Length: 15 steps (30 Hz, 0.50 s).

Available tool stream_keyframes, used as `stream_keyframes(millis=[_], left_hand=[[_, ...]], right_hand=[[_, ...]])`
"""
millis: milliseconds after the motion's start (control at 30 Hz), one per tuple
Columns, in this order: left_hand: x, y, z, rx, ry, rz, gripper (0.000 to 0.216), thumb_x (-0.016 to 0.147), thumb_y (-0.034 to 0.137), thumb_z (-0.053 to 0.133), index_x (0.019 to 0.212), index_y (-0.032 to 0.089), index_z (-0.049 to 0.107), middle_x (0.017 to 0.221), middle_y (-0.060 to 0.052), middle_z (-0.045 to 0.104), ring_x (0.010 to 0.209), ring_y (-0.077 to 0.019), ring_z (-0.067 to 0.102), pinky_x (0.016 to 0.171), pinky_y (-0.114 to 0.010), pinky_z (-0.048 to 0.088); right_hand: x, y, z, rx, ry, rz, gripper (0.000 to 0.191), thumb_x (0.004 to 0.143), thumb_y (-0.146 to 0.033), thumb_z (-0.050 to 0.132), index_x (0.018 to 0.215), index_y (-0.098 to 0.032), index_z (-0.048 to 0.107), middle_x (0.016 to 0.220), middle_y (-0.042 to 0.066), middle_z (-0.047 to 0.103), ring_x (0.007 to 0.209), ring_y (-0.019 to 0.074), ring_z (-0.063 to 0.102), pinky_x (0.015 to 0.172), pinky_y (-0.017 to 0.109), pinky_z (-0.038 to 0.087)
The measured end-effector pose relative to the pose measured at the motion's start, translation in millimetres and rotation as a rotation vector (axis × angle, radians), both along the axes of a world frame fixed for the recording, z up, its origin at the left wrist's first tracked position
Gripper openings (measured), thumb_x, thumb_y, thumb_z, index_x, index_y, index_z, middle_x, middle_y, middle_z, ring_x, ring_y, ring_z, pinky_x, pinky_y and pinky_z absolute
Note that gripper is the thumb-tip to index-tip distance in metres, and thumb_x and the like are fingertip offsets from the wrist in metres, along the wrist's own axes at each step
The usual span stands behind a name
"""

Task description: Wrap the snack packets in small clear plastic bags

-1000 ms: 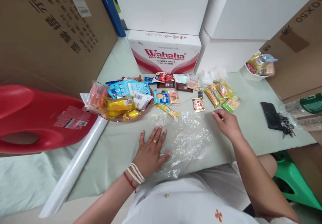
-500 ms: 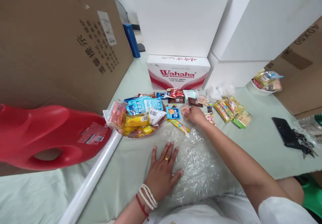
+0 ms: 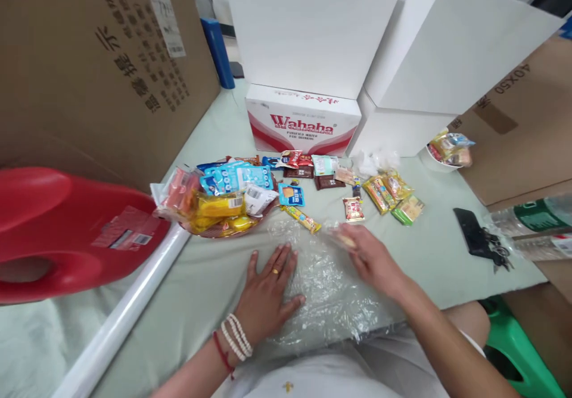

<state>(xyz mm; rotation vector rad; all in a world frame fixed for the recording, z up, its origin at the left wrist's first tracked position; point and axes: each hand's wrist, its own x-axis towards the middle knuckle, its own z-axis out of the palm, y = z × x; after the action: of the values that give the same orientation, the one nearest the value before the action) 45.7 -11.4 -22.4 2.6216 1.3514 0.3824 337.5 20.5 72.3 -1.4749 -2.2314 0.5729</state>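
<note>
Currently, 1 of 2 hands, the right, holds 1 packet.

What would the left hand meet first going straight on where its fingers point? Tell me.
The left hand would likely meet the yellow packet first, after passing over the flat clear film; whether it would brush that film is hard to tell.

Indoor room; home or storeroom, can't tell which: stacked cartons, cloth-covered surface, snack packets, keys, green plastic stool.
</note>
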Motion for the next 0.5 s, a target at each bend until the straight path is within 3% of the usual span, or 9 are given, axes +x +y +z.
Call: stream_keyframes(millis=[167, 267, 333, 400, 500], left_hand=[[-11, 10, 3.0, 0.060, 0.043, -0.054, 0.083, 0.096, 0.060, 0.052, 0.164, 0.018, 0.030, 0.164, -0.022, 0.040, 0.150, -0.0351, 0.043, 0.126, -0.064, -0.007], [-22, 12, 3.4, 0.121, 0.075, -0.068, 0.074, 0.101, 0.053, 0.048, 0.165, 0.022, 0.029, 0.164, -0.018, 0.043, 0.148, -0.0316, 0.046, 0.126, -0.060, -0.011], [-26, 12, 2.6, 0.136, 0.095, -0.071, 0.072, 0.101, 0.053, 0.048, 0.164, 0.023, 0.030, 0.164, -0.018, 0.043, 0.148, -0.0314, 0.046, 0.125, -0.060, -0.013], [-28, 12, 1.6, 0.126, 0.108, -0.079, 0.076, 0.099, 0.059, 0.049, 0.164, 0.023, 0.032, 0.165, -0.019, 0.040, 0.148, -0.0331, 0.045, 0.124, -0.061, -0.015], [-28, 12, 0.4, 0.096, 0.107, -0.082, 0.083, 0.095, 0.066, 0.052, 0.163, 0.023, 0.034, 0.166, -0.020, 0.038, 0.148, -0.0364, 0.045, 0.124, -0.065, -0.011]], right_hand=[[-34, -32, -45.1, 0.027, -0.243, 0.161, 0.062, 0.097, -0.031, 0.063, 0.156, -0.027, 0.046, 0.157, 0.015, 0.051, 0.143, 0.0358, 0.044, 0.119, 0.065, 0.031], [-32, -42, -60.3, 0.040, -0.227, 0.155, 0.053, 0.101, -0.023, 0.054, 0.154, -0.030, 0.049, 0.154, 0.010, 0.056, 0.147, 0.0325, 0.042, 0.124, 0.065, 0.023], [-21, -37, -60.2, 0.047, -0.166, 0.142, 0.046, 0.102, -0.022, 0.052, 0.147, -0.031, 0.056, 0.151, 0.008, 0.059, 0.143, 0.0304, 0.047, 0.123, 0.059, 0.030], [-6, -19, -53.9, 0.072, -0.086, -0.008, 0.037, 0.104, -0.031, 0.050, 0.139, -0.027, 0.061, 0.142, 0.011, 0.063, 0.132, 0.0291, 0.055, 0.114, 0.051, 0.043], [14, 28, -43.6, 0.122, -0.091, -0.487, 0.041, 0.104, -0.043, 0.047, 0.136, -0.020, 0.060, 0.127, 0.017, 0.066, 0.120, 0.0319, 0.059, 0.100, 0.048, 0.050]])
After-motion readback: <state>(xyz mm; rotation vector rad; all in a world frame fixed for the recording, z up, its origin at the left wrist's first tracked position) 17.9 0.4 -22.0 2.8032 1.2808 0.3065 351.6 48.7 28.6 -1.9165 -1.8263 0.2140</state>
